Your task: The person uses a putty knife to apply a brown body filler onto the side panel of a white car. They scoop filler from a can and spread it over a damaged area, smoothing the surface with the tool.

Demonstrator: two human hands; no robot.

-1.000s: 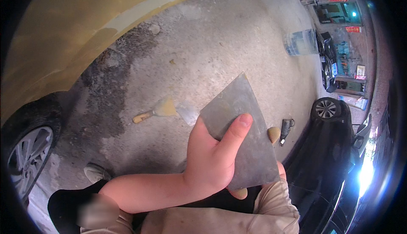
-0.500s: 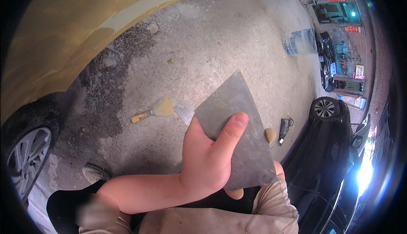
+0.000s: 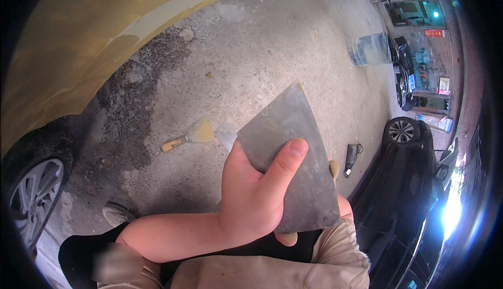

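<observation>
My left hand is closed on a grey, smudged flat plate, its thumb pressed across the plate's face. The plate stands tilted in front of me, tapering to a corner at the top. Behind its lower right edge, only a bit of my right hand shows; its fingers are hidden. Two tan rounded tips stick out past the plate, one at its right edge and one below it; I cannot tell what they belong to. Left of the plate, a putty knife with a wooden handle and yellow-caked blade lies on the ground beside a pale metal blade.
A yellowish car body panel with a wheel curves along the left. On the right are a black car and a black tool-like object on the concrete. A translucent bucket stands farther off.
The plate and my left hand have shifted slightly up and left. Less of the tan tip at the plate's right edge shows. The putty knife on the ground has not moved.
</observation>
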